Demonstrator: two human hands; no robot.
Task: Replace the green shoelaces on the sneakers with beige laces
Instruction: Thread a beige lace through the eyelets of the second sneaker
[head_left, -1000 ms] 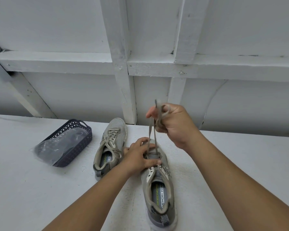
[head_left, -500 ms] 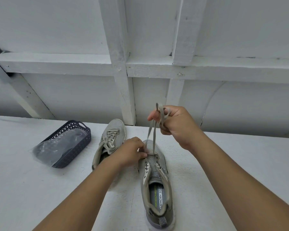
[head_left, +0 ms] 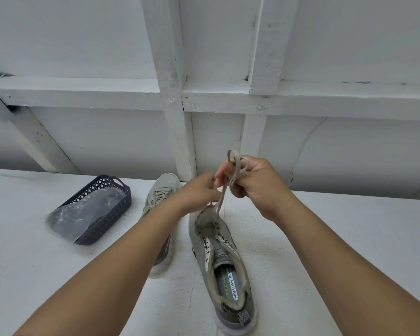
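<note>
- Right hand raised above the near sneaker's toe, fist clamped on a bunched beige lace; loops of it poke out above and in front of the knuckles.
- From that fist two lace strands run down, taut, to the front eyelets of the near sneaker.
- Left hand just beside the right one, fingertips pinched together right at the strands; contact with the lace looks likely, but the actual grip is hidden behind the fingers, cannot tell for sure.
- Near sneaker: grey-beige, sits on the white counter, heel toward the camera, toe toward the wall. Most eyelets bare, tongue exposed; lace only through the front of the eyelet rows. Insole reads "MEMORY FOAM".
- Second sneaker: left of the first and further back, partly hidden by the left forearm, toe near the wall. Laced up in a crisscross with a light lace.
- Dark blue perforated plastic basket well to the left on the counter, tilted, with a clear plastic bag lying in it and sticking out over its near end.
- White painted board wall with framing behind the counter.
</note>
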